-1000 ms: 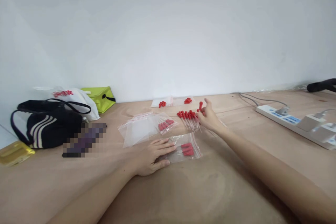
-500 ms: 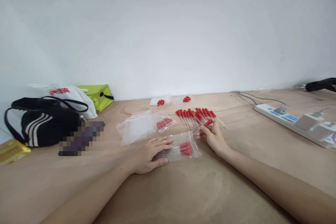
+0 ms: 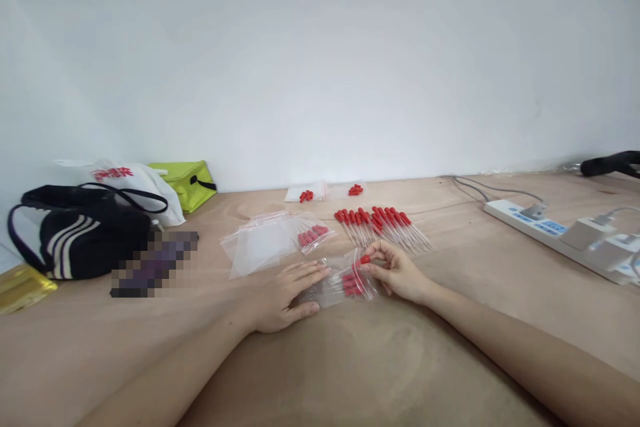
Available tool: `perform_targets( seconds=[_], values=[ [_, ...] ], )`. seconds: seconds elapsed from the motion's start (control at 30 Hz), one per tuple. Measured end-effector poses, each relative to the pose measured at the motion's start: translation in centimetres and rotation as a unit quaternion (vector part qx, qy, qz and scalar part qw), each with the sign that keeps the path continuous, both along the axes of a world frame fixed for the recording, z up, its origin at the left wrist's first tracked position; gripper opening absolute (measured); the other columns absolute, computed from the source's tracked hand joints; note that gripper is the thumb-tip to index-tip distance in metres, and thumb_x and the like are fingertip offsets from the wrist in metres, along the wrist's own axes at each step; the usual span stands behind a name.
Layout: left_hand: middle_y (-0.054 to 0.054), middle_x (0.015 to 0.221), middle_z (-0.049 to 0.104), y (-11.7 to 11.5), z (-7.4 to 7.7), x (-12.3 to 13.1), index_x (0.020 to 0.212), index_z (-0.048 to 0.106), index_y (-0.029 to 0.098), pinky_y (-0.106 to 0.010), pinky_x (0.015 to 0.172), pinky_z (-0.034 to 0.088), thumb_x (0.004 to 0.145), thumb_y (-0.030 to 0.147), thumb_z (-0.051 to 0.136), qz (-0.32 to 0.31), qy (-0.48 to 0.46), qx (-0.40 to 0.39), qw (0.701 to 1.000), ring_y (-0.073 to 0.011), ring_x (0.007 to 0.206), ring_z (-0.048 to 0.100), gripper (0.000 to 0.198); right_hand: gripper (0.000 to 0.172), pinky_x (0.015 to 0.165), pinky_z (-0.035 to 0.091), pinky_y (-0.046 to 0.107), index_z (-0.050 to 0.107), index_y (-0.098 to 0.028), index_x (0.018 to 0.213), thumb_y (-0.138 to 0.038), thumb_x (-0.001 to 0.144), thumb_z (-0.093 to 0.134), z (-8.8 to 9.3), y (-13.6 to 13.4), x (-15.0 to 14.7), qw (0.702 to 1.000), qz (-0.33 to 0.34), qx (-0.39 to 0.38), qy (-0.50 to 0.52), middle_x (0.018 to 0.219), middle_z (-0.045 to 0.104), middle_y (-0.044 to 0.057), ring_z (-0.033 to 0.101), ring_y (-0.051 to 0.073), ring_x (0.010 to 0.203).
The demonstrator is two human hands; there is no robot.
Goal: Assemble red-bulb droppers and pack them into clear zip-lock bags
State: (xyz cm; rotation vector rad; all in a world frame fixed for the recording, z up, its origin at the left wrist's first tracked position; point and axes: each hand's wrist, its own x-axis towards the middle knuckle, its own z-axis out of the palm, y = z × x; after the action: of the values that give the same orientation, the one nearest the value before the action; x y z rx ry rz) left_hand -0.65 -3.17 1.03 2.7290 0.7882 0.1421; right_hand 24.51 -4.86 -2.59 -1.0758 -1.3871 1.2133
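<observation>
My left hand (image 3: 293, 293) lies flat with fingers apart on the closed end of a clear zip bag (image 3: 327, 293). Several red-topped glass droppers (image 3: 352, 285) show inside that bag. At the bag's mouth, my right hand (image 3: 395, 272) pinches a dropper (image 3: 365, 259) by its red bulb; its thin tube points left into the opening, partly hidden by the plastic. Just beyond the right hand, loose droppers (image 3: 393, 217) lie in a fanned row, bulbs away from me. A filled bag (image 3: 314, 235) with red bulbs rests beside a stack of flat clear bags (image 3: 260, 247).
Two more bags with red bulbs (image 3: 307, 195) lie by the wall. On the left are a black bag (image 3: 95, 240), a white plastic bag (image 3: 165, 203), a lime-green bag (image 3: 187, 183) and a blurred-out item (image 3: 155, 265). A power strip (image 3: 530, 221) with plugs and cables stands right.
My right hand has moved left and toward me, bringing the dropper from beside the loose row to the zip bag's mouth. My left hand stays in place.
</observation>
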Motion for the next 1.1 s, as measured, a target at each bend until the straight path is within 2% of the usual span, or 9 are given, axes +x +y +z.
perform_targets(
  seconds=[0.2,0.33,0.5,0.57,0.63,0.73,0.83,0.97,1.1],
  values=[
    [-0.004,0.14,0.028,0.1,-0.2,-0.1,0.135,0.023,0.025,-0.042,0.104,0.022,0.087,0.043,0.038,0.015,0.019,0.001,1.0,-0.0223,0.127,0.025,0.054,0.026,0.027,0.028,0.014,0.049,-0.018,0.082,-0.04,0.07,0.057,-0.3,0.5,-0.4,0.997,0.035,-0.002,-0.072,0.076,0.06,-0.001,0.042,0.003,0.035],
    [-0.003,0.139,0.029,0.0,0.1,0.0,0.134,0.026,0.027,-0.043,0.104,0.022,0.087,0.041,0.039,0.008,0.014,-0.004,1.0,-0.0227,0.127,0.026,0.051,0.022,0.043,0.041,0.019,0.059,-0.015,0.074,-0.037,0.072,0.055,-0.1,0.6,-0.7,0.989,0.02,0.039,-0.143,0.066,0.062,0.001,0.053,0.009,0.051],
    [0.0,0.139,0.03,-0.1,0.3,0.1,0.13,0.032,0.033,-0.044,0.103,0.023,0.087,0.039,0.04,-0.002,0.0,-0.007,1.0,-0.0238,0.126,0.029,0.044,0.028,0.054,0.042,0.022,0.063,-0.015,0.066,-0.035,0.077,0.046,0.2,1.3,0.4,0.972,0.099,0.062,-0.203,0.062,0.061,0.0,0.053,0.011,0.057],
    [0.0,0.138,0.031,0.0,0.3,0.1,0.129,0.035,0.034,-0.044,0.103,0.023,0.087,0.039,0.04,-0.006,-0.004,-0.005,1.0,-0.0237,0.126,0.029,0.042,0.026,0.053,0.041,0.022,0.063,-0.014,0.067,-0.032,0.076,0.046,0.6,2.0,1.1,0.97,0.061,0.063,-0.225,0.061,0.061,0.0,0.052,0.011,0.055],
    [0.0,0.139,0.03,0.0,0.3,0.1,0.128,0.036,0.034,-0.045,0.103,0.022,0.087,0.039,0.041,-0.006,0.001,-0.003,1.0,-0.0237,0.126,0.028,0.042,0.019,0.054,0.04,0.021,0.062,-0.014,0.068,-0.028,0.073,0.049,1.4,3.0,1.6,0.958,-0.024,0.087,-0.272,0.063,0.061,0.0,0.052,0.011,0.055],
    [-0.001,0.139,0.029,0.0,0.3,0.1,0.129,0.034,0.033,-0.045,0.103,0.022,0.087,0.039,0.04,-0.001,0.017,0.001,1.0,-0.0236,0.127,0.026,0.043,0.01,0.058,0.041,0.02,0.06,-0.015,0.071,-0.019,0.07,0.051,2.7,4.7,1.3,0.907,-0.116,0.123,-0.385,0.07,0.063,0.001,0.055,0.011,0.061],
    [-0.001,0.139,0.028,-0.1,0.4,0.0,0.129,0.034,0.033,-0.045,0.103,0.022,0.087,0.04,0.039,-0.002,0.02,0.003,1.0,-0.0234,0.127,0.026,0.043,0.014,0.064,0.042,0.02,0.059,-0.015,0.08,-0.016,0.072,0.049,3.4,6.5,-0.5,0.859,-0.142,0.113,-0.478,0.08,0.065,0.004,0.059,0.013,0.073],
    [-0.001,0.139,0.029,0.0,0.3,0.1,0.129,0.035,0.033,-0.044,0.103,0.022,0.087,0.039,0.04,-0.008,0.005,0.001,1.0,-0.0234,0.127,0.026,0.043,0.02,0.069,0.044,0.027,0.055,-0.011,0.093,-0.017,0.076,0.047,2.9,8.5,-3.5,0.833,-0.172,0.082,-0.52,0.09,0.062,0.013,0.059,0.021,0.086],
    [-0.001,0.139,0.029,0.0,0.2,0.0,0.129,0.034,0.033,-0.045,0.103,0.022,0.087,0.039,0.04,-0.009,0.008,-0.001,1.0,-0.0238,0.127,0.026,0.044,0.023,0.068,0.044,0.03,0.05,-0.008,0.099,-0.007,0.077,0.041,2.3,9.4,-5.4,0.812,-0.182,0.065,-0.552,0.096,0.059,0.019,0.059,0.024,0.088]
  ],
)
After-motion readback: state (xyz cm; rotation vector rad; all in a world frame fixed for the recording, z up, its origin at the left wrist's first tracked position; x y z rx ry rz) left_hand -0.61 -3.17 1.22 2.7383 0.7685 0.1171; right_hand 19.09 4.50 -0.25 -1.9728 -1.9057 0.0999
